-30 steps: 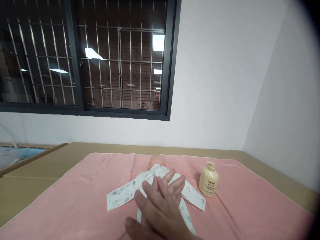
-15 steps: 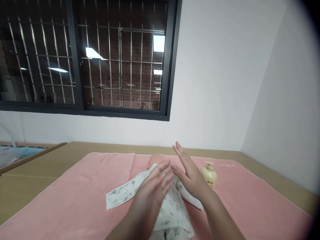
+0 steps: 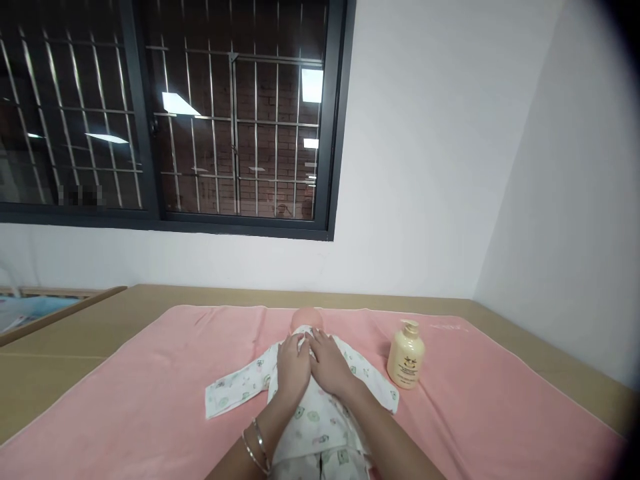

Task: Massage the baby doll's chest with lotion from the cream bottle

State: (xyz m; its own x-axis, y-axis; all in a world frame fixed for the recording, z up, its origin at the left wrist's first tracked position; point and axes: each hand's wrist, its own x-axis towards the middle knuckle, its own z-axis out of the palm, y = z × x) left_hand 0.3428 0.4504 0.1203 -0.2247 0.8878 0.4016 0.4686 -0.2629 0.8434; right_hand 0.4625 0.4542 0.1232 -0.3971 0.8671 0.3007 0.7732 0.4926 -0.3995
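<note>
A baby doll (image 3: 307,317) lies on the pink mat, with its head toward the wall. It wears a white printed top (image 3: 313,417) with long sleeves spread out to both sides, and matching trousers (image 3: 345,463) show at the bottom edge. My left hand (image 3: 294,365) rests flat on the doll's chest, fingers stretched toward its neck. Beside it, my right hand (image 3: 327,363) lies flat on the chest too, the two thumbs close together. Neither hand grips anything. Two bangles circle my left wrist.
A cream pump bottle (image 3: 406,355) stands on the pink mat (image 3: 145,393), right of the doll. The mat covers a wooden table (image 3: 60,353) set against a white wall. Above is a dark-framed window (image 3: 240,227) with bars. Blue cloth (image 3: 35,310) lies at the far left.
Both hands were raised above the doll, palms facing each other. They have come down and now lie flat on its chest. The bottle, partly covered before, is in full view.
</note>
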